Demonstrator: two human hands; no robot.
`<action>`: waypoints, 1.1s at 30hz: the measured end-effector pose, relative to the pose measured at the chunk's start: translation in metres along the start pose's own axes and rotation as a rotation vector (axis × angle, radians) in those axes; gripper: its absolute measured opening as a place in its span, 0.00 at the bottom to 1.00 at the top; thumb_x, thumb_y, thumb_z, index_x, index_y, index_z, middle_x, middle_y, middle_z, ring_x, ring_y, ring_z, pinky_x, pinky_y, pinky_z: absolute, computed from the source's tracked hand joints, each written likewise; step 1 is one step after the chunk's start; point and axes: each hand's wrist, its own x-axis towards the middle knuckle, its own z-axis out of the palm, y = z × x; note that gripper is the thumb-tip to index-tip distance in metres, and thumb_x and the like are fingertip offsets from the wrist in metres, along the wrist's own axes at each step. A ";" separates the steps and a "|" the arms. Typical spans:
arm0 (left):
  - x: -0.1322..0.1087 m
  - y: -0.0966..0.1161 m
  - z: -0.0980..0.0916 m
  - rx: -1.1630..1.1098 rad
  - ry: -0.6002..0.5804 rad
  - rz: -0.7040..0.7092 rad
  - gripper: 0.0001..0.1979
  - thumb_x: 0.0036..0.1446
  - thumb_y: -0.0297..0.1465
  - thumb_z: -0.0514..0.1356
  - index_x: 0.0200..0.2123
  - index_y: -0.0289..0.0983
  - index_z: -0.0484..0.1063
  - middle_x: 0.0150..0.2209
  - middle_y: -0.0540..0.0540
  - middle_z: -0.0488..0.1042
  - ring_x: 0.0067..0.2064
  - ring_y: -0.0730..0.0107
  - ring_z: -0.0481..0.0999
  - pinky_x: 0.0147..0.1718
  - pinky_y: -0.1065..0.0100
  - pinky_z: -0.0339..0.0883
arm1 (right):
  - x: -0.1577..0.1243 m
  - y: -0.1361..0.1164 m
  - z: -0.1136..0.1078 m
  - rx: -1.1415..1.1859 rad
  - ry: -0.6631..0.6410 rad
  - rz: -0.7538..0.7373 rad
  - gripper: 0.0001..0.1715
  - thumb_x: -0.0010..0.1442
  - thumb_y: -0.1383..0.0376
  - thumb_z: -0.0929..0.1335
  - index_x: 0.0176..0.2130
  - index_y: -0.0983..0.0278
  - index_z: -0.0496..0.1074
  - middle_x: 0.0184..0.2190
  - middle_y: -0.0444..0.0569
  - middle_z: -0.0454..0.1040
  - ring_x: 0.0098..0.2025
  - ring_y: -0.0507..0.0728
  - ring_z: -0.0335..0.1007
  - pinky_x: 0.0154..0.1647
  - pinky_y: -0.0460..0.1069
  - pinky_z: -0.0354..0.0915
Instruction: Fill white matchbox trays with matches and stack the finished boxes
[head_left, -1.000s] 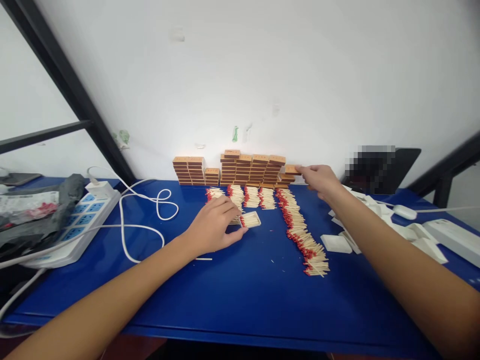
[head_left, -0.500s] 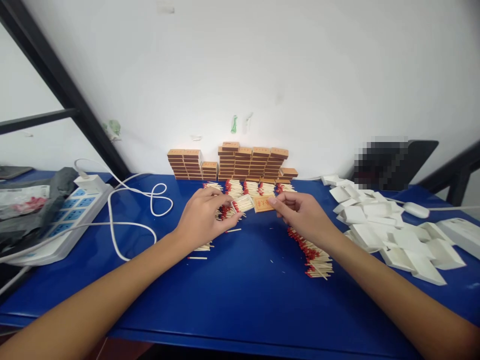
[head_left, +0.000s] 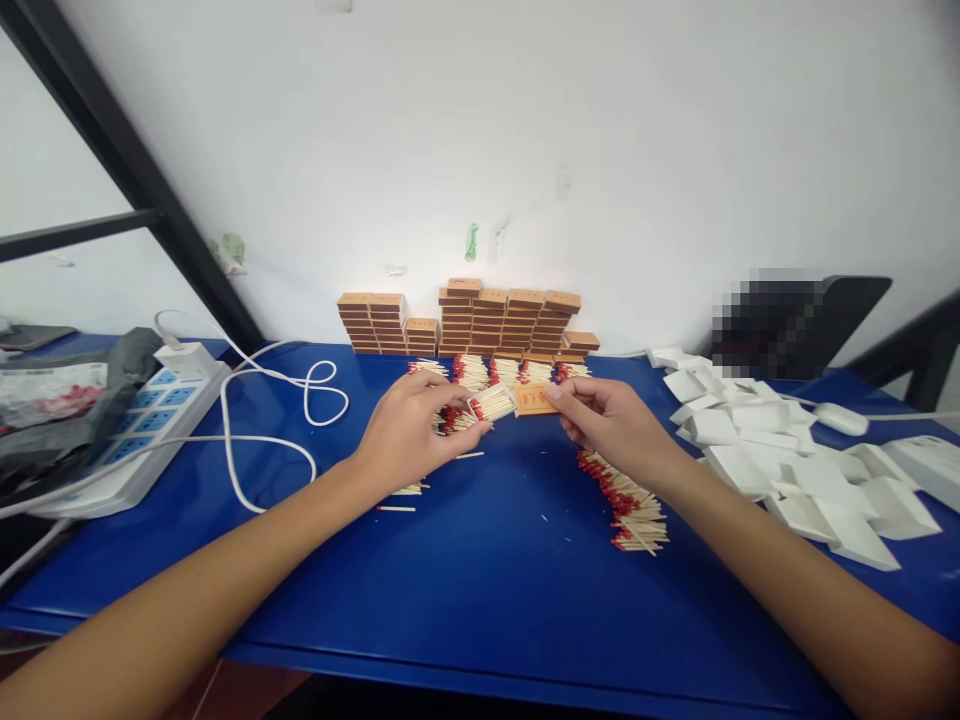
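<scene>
Between thumb and fingers of my left hand is a small white matchbox tray filled with red-tipped matches. My right hand pinches an orange printed matchbox sleeve by its right end. The tray's right end is right at the sleeve's left end; whether it has entered I cannot tell. Behind both hands lie several heaps of matches. Another pile of matches spreads below my right wrist, and a few loose ones lie under my left hand.
Stacked matchboxes stand against the wall. White empty trays are heaped at the right, near a dark object, partly pixelated. A power strip, white cable and grey plastic bag occupy the left of the blue table.
The view has shifted slightly. My left hand has turned the filled tray a little, so its matches show more plainly. Both hands keep their holds, with tray and sleeve still end to end.
</scene>
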 end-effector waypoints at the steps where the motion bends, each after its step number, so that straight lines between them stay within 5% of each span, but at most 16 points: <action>1: 0.000 0.000 0.000 -0.005 0.003 0.000 0.13 0.63 0.40 0.73 0.43 0.37 0.83 0.40 0.43 0.82 0.43 0.59 0.82 0.46 0.56 0.80 | 0.000 0.000 0.001 -0.003 -0.007 0.000 0.38 0.60 0.33 0.74 0.23 0.61 0.68 0.18 0.42 0.68 0.21 0.50 0.61 0.23 0.47 0.58; 16: 0.003 -0.004 -0.002 -0.109 -0.063 0.148 0.17 0.62 0.35 0.74 0.51 0.34 0.81 0.45 0.41 0.82 0.48 0.59 0.83 0.49 0.58 0.80 | -0.004 0.003 0.008 -0.006 0.048 -0.063 0.35 0.63 0.31 0.70 0.34 0.60 0.72 0.21 0.40 0.69 0.21 0.51 0.62 0.23 0.49 0.59; 24: 0.002 -0.002 -0.001 -0.104 -0.012 0.096 0.18 0.62 0.39 0.74 0.49 0.34 0.82 0.43 0.40 0.82 0.44 0.59 0.82 0.45 0.58 0.80 | -0.007 0.005 0.014 0.019 0.074 -0.058 0.31 0.65 0.35 0.71 0.38 0.59 0.69 0.26 0.42 0.70 0.24 0.52 0.66 0.25 0.49 0.65; 28: 0.001 -0.002 0.000 -0.078 0.059 0.079 0.19 0.61 0.39 0.75 0.50 0.35 0.82 0.43 0.41 0.82 0.45 0.60 0.83 0.46 0.59 0.80 | -0.012 0.004 0.020 0.059 0.246 -0.064 0.36 0.66 0.35 0.70 0.55 0.60 0.72 0.43 0.53 0.79 0.37 0.59 0.78 0.31 0.52 0.74; 31: 0.001 -0.001 0.002 -0.084 0.080 0.090 0.21 0.60 0.42 0.75 0.50 0.36 0.81 0.42 0.42 0.83 0.44 0.62 0.83 0.46 0.60 0.79 | -0.027 -0.005 0.033 0.042 0.028 -0.094 0.41 0.71 0.37 0.65 0.71 0.57 0.67 0.63 0.59 0.76 0.52 0.64 0.80 0.49 0.59 0.79; 33: -0.001 -0.002 0.003 -0.079 0.081 0.132 0.24 0.60 0.46 0.74 0.52 0.37 0.81 0.41 0.44 0.84 0.44 0.62 0.83 0.46 0.60 0.78 | -0.038 -0.013 0.041 0.035 -0.102 -0.096 0.44 0.74 0.38 0.64 0.77 0.54 0.59 0.68 0.58 0.73 0.59 0.66 0.78 0.57 0.62 0.77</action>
